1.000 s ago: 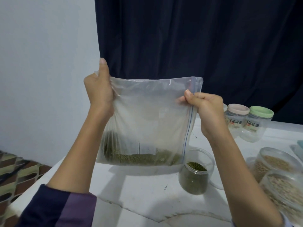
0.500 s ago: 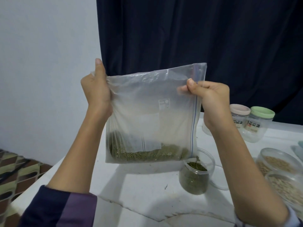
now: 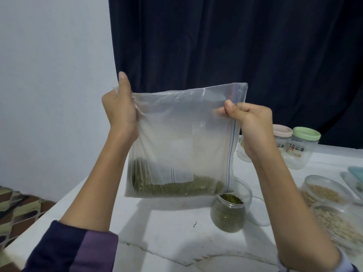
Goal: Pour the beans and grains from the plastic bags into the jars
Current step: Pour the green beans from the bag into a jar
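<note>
A clear zip plastic bag [image 3: 182,134] hangs in the air above the white table [image 3: 172,232], with green beans [image 3: 176,188] settled along its bottom. My left hand [image 3: 119,108] grips its upper left corner, thumb pointing up. My right hand [image 3: 249,118] pinches the upper right edge beside the blue zip line. Below the bag's lower right corner stands an open jar [image 3: 227,214] nearly full of green beans.
Two jars with pink lid [image 3: 281,131] and green lid [image 3: 306,133] stand at the back right. Two open jars of pale grains [image 3: 322,190] [image 3: 337,222] sit at the right edge. A clear lid [image 3: 257,214] lies behind the bean jar. A dark curtain [image 3: 235,46] hangs behind.
Both hands lifted the bag a little and then steadied it; the beans settled flatter along the bottom. The bag's lower right corner now hangs just over the open jar.
</note>
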`<state>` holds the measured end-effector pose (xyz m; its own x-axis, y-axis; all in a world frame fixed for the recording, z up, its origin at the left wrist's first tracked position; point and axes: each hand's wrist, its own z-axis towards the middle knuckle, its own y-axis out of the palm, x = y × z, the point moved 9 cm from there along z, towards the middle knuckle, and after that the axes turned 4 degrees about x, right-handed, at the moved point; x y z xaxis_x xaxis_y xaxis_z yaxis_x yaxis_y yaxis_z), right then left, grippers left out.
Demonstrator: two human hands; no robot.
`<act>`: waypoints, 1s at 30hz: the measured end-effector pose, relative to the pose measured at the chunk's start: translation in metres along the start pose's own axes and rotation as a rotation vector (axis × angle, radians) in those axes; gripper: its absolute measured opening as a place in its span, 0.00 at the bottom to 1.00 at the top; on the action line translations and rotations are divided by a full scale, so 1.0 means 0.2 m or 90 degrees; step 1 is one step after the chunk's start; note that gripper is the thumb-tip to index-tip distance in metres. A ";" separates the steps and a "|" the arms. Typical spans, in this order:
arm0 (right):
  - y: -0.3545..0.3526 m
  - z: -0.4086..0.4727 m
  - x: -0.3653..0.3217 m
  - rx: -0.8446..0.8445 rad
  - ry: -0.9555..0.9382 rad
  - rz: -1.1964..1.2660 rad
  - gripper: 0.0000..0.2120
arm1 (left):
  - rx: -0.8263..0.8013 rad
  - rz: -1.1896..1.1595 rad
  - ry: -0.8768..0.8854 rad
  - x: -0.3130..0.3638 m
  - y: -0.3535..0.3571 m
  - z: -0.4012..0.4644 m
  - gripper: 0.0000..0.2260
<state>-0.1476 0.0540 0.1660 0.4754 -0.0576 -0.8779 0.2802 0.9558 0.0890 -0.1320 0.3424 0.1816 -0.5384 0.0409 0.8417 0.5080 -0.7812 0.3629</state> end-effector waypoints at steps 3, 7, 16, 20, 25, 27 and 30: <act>0.00 0.00 0.00 -0.019 0.013 0.000 0.09 | 0.004 -0.001 0.000 0.00 0.00 0.00 0.23; 0.00 0.00 0.01 -0.014 0.016 -0.001 0.10 | -0.006 -0.002 0.005 0.01 0.02 -0.01 0.23; -0.01 0.01 0.02 0.008 -0.001 -0.004 0.10 | 0.002 -0.006 0.006 0.01 0.03 0.00 0.23; 0.02 0.00 0.03 -0.040 0.016 -0.016 0.09 | -0.011 -0.030 0.009 0.01 0.05 -0.01 0.23; 0.00 0.00 0.02 -0.036 0.014 -0.013 0.09 | -0.004 -0.011 0.009 0.00 0.03 0.01 0.23; 0.00 -0.01 0.02 -0.028 0.015 -0.008 0.09 | -0.004 -0.006 0.008 0.00 0.03 0.00 0.23; -0.01 0.00 0.02 -0.020 0.013 -0.002 0.09 | -0.002 0.006 0.012 0.01 0.03 -0.01 0.23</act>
<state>-0.1460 0.0511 0.1626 0.4578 -0.0551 -0.8873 0.2553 0.9642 0.0719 -0.1307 0.3374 0.1845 -0.5465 0.0222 0.8372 0.5106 -0.7836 0.3540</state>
